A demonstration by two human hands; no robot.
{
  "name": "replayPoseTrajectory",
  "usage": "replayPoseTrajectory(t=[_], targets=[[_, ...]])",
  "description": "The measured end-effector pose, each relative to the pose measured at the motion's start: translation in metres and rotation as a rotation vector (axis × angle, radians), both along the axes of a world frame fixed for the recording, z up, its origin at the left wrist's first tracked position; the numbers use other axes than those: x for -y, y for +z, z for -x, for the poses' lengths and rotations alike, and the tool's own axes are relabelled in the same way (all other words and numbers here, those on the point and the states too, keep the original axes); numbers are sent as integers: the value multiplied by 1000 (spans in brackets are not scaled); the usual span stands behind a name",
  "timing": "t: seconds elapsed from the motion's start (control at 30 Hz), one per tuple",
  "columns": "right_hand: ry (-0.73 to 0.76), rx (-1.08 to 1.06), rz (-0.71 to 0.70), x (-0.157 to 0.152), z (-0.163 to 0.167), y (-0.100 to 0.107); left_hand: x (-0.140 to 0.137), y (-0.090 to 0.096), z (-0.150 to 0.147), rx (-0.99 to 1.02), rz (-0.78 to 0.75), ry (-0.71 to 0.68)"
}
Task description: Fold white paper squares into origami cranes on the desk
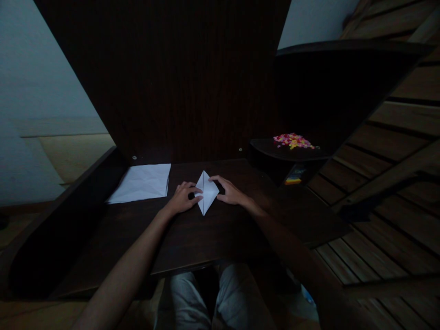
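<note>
A white sheet of paper (207,195), folded into a diamond with a dark seam running from its top point to its bottom point, lies on the dark wooden desk (213,238). At its left side, my left hand (184,197) has thumb and fingers over the edge and holds the paper. My right hand (229,191) grips it from the other side, its index finger near the upper right edge and its thumb by the right corner. The undersides of the fingertips are hidden.
A stack of white paper (140,183) lies at the desk's back left. On a small corner shelf (275,153) to the right sits a heap of pink, red and yellow bits (294,140). A tall dark panel (172,82) closes off the back. Wooden slats (388,197) stand at the far right.
</note>
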State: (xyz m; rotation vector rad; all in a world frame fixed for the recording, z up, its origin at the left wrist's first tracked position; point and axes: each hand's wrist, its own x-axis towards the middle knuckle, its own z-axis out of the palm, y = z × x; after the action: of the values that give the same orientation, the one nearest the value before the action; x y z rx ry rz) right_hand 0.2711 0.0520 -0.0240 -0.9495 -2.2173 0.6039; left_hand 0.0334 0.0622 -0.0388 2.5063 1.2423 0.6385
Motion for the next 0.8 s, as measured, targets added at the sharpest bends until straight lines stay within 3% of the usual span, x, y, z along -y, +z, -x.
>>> replayPoseTrajectory(t=[0.4,0.8], targets=[[-68,-54,64,-6,5,-18,5,4,-3,0,20,6],[-146,31,21,-6,13,-22,3,2,-2,-4,28,-2]])
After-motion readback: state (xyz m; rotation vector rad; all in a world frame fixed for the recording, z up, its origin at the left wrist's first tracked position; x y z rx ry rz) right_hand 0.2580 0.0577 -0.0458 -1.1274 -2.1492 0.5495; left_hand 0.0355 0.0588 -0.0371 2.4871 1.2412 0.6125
